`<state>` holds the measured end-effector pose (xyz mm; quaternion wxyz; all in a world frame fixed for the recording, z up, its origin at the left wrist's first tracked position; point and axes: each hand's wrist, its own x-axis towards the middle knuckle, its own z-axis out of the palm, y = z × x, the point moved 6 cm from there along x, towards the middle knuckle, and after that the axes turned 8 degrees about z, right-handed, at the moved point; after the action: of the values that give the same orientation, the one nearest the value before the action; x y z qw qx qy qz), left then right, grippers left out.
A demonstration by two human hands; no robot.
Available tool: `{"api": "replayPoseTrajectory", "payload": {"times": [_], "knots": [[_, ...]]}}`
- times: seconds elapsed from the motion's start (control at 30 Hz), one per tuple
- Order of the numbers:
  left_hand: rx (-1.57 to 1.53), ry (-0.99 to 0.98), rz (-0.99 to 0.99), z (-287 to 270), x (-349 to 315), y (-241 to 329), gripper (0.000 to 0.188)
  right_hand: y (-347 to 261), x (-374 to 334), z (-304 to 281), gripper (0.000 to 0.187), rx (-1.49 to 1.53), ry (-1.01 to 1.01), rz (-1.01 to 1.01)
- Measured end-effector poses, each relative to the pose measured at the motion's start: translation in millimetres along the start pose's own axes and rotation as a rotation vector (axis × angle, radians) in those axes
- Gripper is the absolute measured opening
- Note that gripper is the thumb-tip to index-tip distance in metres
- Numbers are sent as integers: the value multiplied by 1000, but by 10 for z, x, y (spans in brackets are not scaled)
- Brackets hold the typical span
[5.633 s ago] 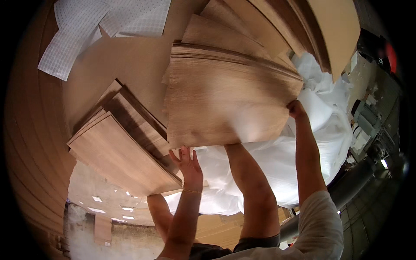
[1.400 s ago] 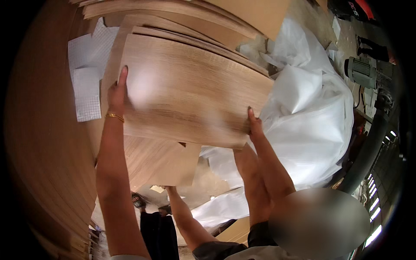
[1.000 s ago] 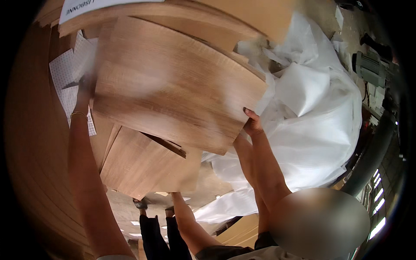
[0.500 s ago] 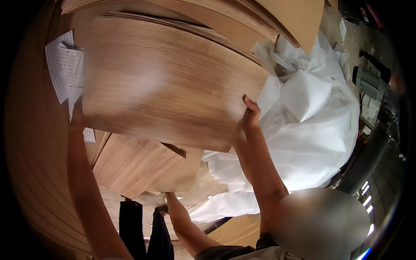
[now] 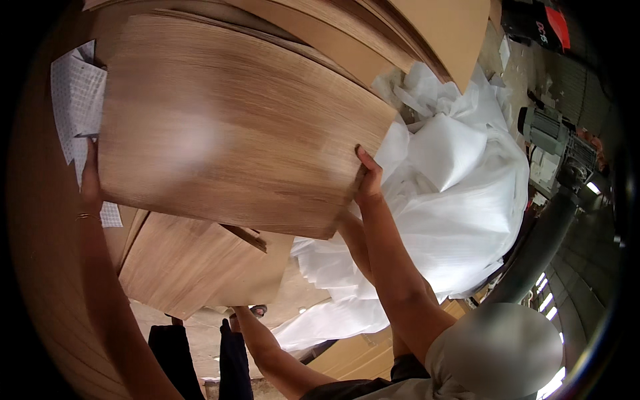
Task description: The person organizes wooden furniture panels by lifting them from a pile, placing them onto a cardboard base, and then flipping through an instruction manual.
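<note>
Two hands (image 5: 90, 179) gripping veneer stack (image 5: 233, 127)

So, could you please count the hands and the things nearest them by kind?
Hands: 2, left hand, right hand
Veneer stacks: 2, lifted veneer stack, lower veneer stack
White foam wrap: 1
Perforated white paper: 1
Total: 6

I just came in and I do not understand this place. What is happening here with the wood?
A person holds a stack of thin wood veneer sheets up by its two sides, left hand on one edge, right hand on the other. More veneer sheets lie below, white foam wrap beside them.
</note>
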<state>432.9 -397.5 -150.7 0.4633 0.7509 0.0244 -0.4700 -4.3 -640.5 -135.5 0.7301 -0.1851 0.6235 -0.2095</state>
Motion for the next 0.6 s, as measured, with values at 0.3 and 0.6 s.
{"api": "replayPoseTrajectory", "payload": {"times": [0.3,0.6], "knots": [[151,187,-39,-583,157,20,85,295,242,120,54,-90,-44,95],[314,266,223,-873,304,-426,50,237,145,355,41,-116,-130,133]]}}
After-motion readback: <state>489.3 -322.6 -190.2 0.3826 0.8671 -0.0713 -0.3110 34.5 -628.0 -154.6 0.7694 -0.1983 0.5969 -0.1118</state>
